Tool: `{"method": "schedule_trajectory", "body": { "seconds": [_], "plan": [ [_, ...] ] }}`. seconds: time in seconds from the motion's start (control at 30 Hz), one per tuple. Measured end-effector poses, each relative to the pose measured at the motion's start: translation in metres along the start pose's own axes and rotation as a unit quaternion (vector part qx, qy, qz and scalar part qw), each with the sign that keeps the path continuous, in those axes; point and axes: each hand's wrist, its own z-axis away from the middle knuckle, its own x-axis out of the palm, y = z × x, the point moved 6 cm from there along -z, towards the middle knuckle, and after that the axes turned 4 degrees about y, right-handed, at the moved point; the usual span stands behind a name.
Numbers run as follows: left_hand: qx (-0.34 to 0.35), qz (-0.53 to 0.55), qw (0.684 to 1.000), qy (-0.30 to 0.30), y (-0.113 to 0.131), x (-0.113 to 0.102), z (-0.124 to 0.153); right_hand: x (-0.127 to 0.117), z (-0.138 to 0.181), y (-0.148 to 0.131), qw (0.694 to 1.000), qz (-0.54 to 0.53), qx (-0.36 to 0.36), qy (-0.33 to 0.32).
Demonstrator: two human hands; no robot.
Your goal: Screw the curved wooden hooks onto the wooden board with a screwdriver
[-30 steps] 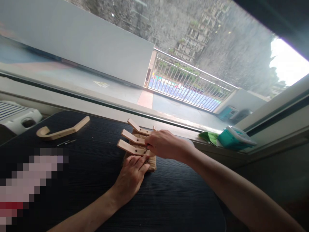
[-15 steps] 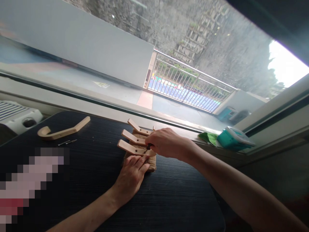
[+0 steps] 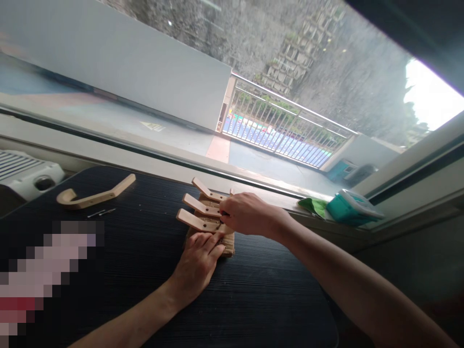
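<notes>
You are looking out through a window [image 3: 203,154], where a grey wall [image 3: 126,58] is running along the left and a metal railing [image 3: 286,121] is standing in the middle. Below it, a black table [image 3: 261,299] is spreading under your arms. A white appliance [image 3: 29,174] is sitting beyond the table's far left corner, and a teal box [image 3: 351,210] is resting by the window frame on the right. A green cloth [image 3: 313,207] is lying just beside the box.

Your right hand [image 3: 248,212] is reaching over from the right and pinching a dark tool [image 3: 224,213], mostly hidden by your fingers, above the nearest hook. Your left hand [image 3: 201,261] is pressing on the block [image 3: 229,246], palm down, its fingers close together; you cannot tell how firmly they are gripping. The block is lying on the table near the window, its ribbed part showing beside your left fingertips.

Three wooden hooks [image 3: 191,220] are lying side by side across the block, their angled ends sticking out past its left edge. Dark spots are showing on them. A loose hook [image 3: 96,197] is lying well apart at the table's far left, its curl pointing left. Two slim metal bits [image 3: 101,212] are lying just below it.
</notes>
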Motion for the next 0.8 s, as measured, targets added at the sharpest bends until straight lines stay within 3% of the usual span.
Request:
{"method": "schedule_trajectory", "body": {
  "seconds": [0.27,0.8],
  "plan": [
    [-0.004,0.004,1.0,-0.007,-0.0013,0.0002,0.0,-0.0066,0.0075,-0.0089,0.999,0.027,-0.023,-0.013],
    [-0.008,0.007,1.0,-0.013,-0.0001,0.001,-0.001,0.0022,0.0037,-0.0005,1.0,0.014,0.0,-0.014]
  ]
}}
